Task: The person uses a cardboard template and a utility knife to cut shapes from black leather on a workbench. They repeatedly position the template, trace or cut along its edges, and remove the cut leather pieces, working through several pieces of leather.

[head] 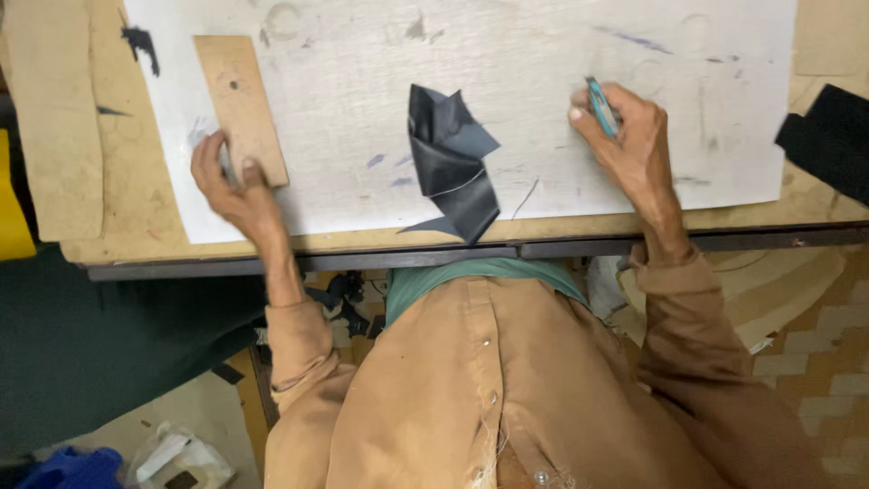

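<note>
My left hand (228, 184) grips the near end of a flat brown wooden strip (239, 101) that lies on the white work sheet (507, 54). My right hand (625, 136) is closed around a small teal tool (601, 107), held just above the sheet on the right. Between the two hands lies a folded piece of dark grey leather-like material (450, 158), its lower tip reaching the table's front edge. Neither hand touches it.
The white sheet rests on a wooden table (136, 217) with a dark metal front rail (380, 261). A black piece of material (828, 136) lies at the right edge. Scraps and a crumpled bag (176, 457) lie on the floor below left.
</note>
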The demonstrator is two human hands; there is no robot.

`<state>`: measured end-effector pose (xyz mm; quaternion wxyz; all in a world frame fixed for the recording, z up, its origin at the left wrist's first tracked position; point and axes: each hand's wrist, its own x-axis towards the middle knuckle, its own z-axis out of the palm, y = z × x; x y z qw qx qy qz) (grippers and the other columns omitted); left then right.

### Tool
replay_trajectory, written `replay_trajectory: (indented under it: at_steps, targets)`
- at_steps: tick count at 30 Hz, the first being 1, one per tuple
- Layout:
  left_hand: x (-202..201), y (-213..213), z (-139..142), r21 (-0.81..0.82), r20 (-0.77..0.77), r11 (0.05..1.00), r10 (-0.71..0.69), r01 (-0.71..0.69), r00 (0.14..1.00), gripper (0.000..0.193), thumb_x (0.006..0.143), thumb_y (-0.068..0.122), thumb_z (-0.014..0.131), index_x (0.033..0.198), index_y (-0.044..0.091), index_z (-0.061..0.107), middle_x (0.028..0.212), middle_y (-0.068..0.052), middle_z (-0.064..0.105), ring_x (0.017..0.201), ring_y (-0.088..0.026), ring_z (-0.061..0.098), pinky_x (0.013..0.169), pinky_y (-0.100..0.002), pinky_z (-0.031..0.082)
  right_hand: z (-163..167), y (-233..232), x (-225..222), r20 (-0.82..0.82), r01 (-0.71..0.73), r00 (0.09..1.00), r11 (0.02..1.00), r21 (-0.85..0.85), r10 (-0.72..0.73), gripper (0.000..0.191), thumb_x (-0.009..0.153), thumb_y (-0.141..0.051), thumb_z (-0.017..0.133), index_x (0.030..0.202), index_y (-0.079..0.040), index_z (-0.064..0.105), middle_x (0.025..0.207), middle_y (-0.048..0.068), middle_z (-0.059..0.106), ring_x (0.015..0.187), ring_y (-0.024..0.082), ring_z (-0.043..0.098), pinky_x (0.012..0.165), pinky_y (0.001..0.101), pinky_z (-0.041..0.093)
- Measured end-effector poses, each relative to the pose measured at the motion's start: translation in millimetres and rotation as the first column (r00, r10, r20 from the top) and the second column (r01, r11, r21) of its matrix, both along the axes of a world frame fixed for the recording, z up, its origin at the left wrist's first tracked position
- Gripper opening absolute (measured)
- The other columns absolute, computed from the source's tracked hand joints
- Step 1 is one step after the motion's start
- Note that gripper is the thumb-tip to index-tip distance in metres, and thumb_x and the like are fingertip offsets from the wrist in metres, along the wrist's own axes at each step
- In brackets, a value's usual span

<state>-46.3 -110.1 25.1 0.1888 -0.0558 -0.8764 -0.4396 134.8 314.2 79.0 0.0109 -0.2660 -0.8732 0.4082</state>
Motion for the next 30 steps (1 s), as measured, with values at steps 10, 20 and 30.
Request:
replay_trajectory:
  at_steps: [10,20,30]
  targets:
    - [-1,110,3,-0.348,0.036,0.537,-0.811,0.768,0.584,0.051,0.087,-0.017,0.055,0.128,0.009,0.067,0.153,-0.016,0.053,0.147,-0.036,0.037,0.126,-0.056,0.018,-58,-150,26,-0.125,0.055,0.987,0.937,-0.344,-0.104,0.049,0.08,-0.014,0.086,0.121,-0.002,0.064,0.081,0.0,0.065,0.067,0.005,0.055,0.055,0.0218,0.045]
    - [-29,72,95,0.112,0.494,0.646,-0.696,0.755,0.521,0.018,0.09,-0.003,0.064,0.106,0.005,0.068,0.113,-0.007,0.071,0.093,-0.02,0.071,0.08,-0.036,0.054,-41,-125,3,-0.439,-0.205,0.897,0.829,-0.52,-0.053,0.013,0.105,-0.012,0.069,0.105,-0.005,0.058,0.088,0.005,0.066,0.069,0.009,0.059,0.056,0.0222,0.045]
    - [14,58,63,-0.04,0.225,0.839,-0.521,0.542,0.823,0.054,0.083,0.006,0.08,0.136,0.011,0.071,0.171,-0.017,0.011,0.11,-0.031,0.051,0.098,-0.035,0.055,9,-37,-66,-0.044,-0.29,0.955,0.953,0.09,0.295,0.037,0.089,-0.023,0.085,0.114,-0.003,0.067,0.059,0.006,0.057,0.046,0.011,0.042,0.044,0.031,0.029]
